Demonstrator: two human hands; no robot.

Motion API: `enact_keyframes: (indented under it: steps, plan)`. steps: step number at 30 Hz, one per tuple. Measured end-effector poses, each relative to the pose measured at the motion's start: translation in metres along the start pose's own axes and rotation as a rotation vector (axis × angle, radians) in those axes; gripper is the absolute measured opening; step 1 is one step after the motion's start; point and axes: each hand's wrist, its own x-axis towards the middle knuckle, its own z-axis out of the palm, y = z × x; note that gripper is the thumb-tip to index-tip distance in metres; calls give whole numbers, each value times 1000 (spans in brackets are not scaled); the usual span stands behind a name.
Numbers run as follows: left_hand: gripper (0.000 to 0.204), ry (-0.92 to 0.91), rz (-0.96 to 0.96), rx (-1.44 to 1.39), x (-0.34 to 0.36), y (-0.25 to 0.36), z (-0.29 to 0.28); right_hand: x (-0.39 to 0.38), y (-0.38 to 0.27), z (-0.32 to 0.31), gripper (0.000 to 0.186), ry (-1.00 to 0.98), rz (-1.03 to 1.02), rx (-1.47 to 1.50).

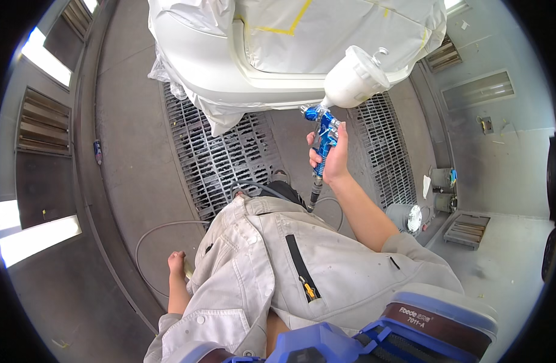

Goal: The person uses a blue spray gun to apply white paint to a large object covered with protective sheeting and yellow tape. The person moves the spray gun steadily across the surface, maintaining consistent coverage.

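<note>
My right hand point(336, 158) is wrapped round the grip of a blue spray gun point(327, 134), held in front of the car body. On top of the gun a white paint cup point(353, 78) leans to the right. An air hose is joined to the bottom of the grip by a dark fitting point(315, 192). Just beyond the gun stands a white car body point(193, 51), largely wrapped in masking film point(344, 33) with yellow tape point(295, 25). Low at my left side hangs my left hand point(177, 262), its fingers curled; a pale bit shows beside it, but what it holds is unclear.
Floor grates point(220, 154) run under the car on the left and right. The grey hose point(146, 233) loops across the floor around my legs. A paint-spattered bucket point(404, 216) and other containers point(442, 179) stand along the right wall. A small bottle point(98, 152) lies by the left wall.
</note>
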Motion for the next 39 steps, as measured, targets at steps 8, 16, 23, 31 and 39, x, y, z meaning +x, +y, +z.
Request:
enact_keyframes:
  steps: [8,16,23,31,39]
  plan:
    - [14,9,-14,65,-3,-3,3,4,-2,-9,77,18,18,-10]
    - [18,5,14,107,1,7,14,8,-2,-29,78,21,7,9]
    - [19,-14,27,99,0,26,40,20,-10,-53,75,26,-1,31]
    - [15,-16,82,329,-26,44,61,47,-43,-90,69,57,41,98]
    - [13,84,29,195,-60,81,73,60,-64,-124,66,77,69,98]
